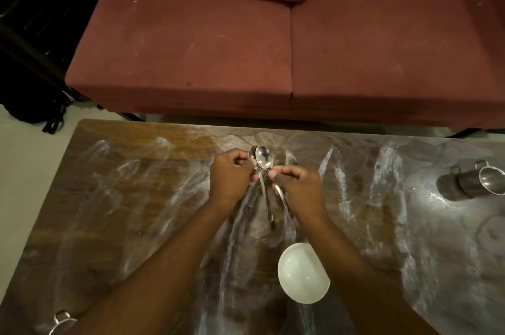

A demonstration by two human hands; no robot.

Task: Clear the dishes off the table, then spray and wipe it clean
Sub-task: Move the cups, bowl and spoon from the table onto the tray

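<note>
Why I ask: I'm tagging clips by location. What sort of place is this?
Probably a home living room: a reddish sofa stands along a wooden table holding a white bowl and a steel mug.

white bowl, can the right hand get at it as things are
Probably, but not freely: the right hand pinches the spoons together with the left hand. The white bowl sits uncovered on the table by the right forearm, nothing between.
</note>
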